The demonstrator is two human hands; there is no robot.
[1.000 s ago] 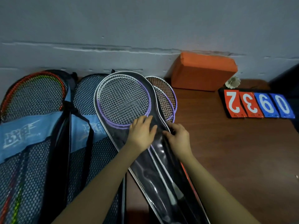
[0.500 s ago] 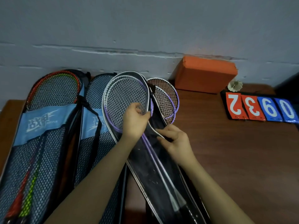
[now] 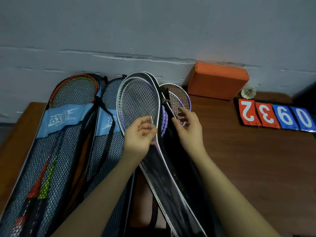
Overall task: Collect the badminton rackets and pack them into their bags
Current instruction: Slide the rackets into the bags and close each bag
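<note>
A clear-fronted black racket bag (image 3: pixel 172 177) with white piping lies in the middle of the table, holding a purple-and-white racket (image 3: pixel 138 101). My left hand (image 3: pixel 139 136) pinches the bag's raised front flap at its white edge. My right hand (image 3: pixel 188 129) hovers just right of the opening, fingers loosely spread, near the zipper pull (image 3: pixel 165 100). Two more purple rackets (image 3: pixel 177 101) lie behind it on the table. On the left, a mesh bag (image 3: pixel 42 151) holds red and green rackets, and a second mesh bag (image 3: pixel 109 134) lies beside it.
An orange block (image 3: pixel 217 81) leans on the grey wall at the back. A shuttlecock (image 3: pixel 248 93) sits beside it. A scoreboard with number cards (image 3: pixel 275 115) lies at the right. Bare brown tabletop (image 3: pixel 248 159) stretches to the right.
My left hand has lifted the bag's front flap open wider. My right hand left the bag's edge and moved up toward the zipper. The view shifted left.
</note>
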